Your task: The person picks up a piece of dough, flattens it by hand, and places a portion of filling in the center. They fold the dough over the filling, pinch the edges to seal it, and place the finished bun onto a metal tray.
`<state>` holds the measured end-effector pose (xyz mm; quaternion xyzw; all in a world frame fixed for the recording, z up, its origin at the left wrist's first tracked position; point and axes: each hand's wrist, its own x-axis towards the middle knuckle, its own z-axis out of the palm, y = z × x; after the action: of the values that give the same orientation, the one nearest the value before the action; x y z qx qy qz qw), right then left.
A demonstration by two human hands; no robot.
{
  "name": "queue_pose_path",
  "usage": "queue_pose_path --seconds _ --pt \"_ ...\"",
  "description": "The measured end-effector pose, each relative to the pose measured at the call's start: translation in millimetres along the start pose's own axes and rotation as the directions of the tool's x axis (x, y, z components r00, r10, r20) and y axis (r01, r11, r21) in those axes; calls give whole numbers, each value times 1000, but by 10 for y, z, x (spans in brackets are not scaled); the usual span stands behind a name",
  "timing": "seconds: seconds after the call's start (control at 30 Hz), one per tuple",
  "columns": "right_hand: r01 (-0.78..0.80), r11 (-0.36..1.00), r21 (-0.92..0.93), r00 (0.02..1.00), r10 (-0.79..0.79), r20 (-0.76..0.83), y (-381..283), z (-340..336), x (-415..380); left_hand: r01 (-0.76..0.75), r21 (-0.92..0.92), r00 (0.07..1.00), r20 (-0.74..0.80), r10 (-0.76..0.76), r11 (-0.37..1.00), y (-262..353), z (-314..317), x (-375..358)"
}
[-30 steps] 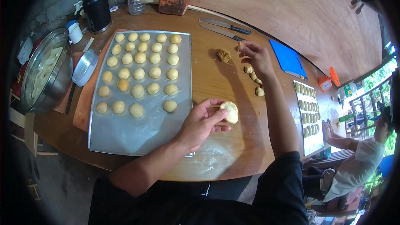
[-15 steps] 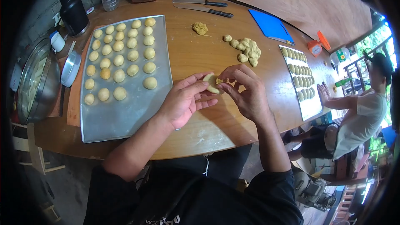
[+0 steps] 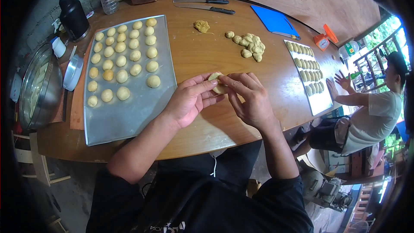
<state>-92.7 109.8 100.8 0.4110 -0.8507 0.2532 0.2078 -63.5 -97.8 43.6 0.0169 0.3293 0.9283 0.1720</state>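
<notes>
Cupped in the fingers of my left hand [image 3: 189,102] is a flattened piece of pale dough [image 3: 220,89]. My right hand [image 3: 251,99] meets it from the other side, thumb and fingertips closed on the dough's edge. What lies inside the dough is hidden by the fingers. To the left, a metal baking tray [image 3: 142,116] bears rows of round dough balls [image 3: 122,76]. Beyond my hands sit a pile of small dough lumps [image 3: 253,45] and a crumbly yellowish-brown mound [image 3: 201,26].
Two knives [image 3: 207,7] and a blue cutting board [image 3: 276,21] lie at the back. A second tray [image 3: 320,105] holds oval dough pieces, near a co-worker [image 3: 375,108] at the right. A large metal bowl [image 3: 45,99] stands left; an orange scale [image 3: 322,41] is far right.
The yellowish filling visible at my right fingertips is now out of sight, and those fingers have closed over the dough. The co-worker has raised a hand. The view has shifted slightly.
</notes>
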Motion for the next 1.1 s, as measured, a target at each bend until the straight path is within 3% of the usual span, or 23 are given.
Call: queue_pose_path --seconds 0.1,0.23,0.43,0.73,0.83,0.9,0.97,1.1 --pt "-95 994 58 995 93 28 -5 -56 -37 1 -6 1000 9 -1 1000 15 37 -11" --pt "-63 994 85 998 65 -20 -15 -44 -28 -29 56 999 -42 31 998 -41 57 -16" --pt "-152 983 99 988 155 -22 -45 13 -66 -76 131 994 -64 85 988 -91 22 11" --pt "-70 993 -91 996 64 -58 -53 104 -97 -46 136 996 -70 56 990 -84 36 -1" --pt "-110 993 -44 994 109 -18 -114 73 -101 -41 95 997 -55 46 995 -109 -16 12" --pt "-265 917 299 963 264 46 -97 13 -111 -44 64 998 -44 47 997 -99 -29 21" --pt "-279 910 306 959 277 53 -52 -9 -155 10 -20 999 -53 -11 1000 -74 -22 19" --pt "-74 997 25 995 73 67 -59 0 -214 15 -27 999 -29 -16 1000 -71 -40 13"
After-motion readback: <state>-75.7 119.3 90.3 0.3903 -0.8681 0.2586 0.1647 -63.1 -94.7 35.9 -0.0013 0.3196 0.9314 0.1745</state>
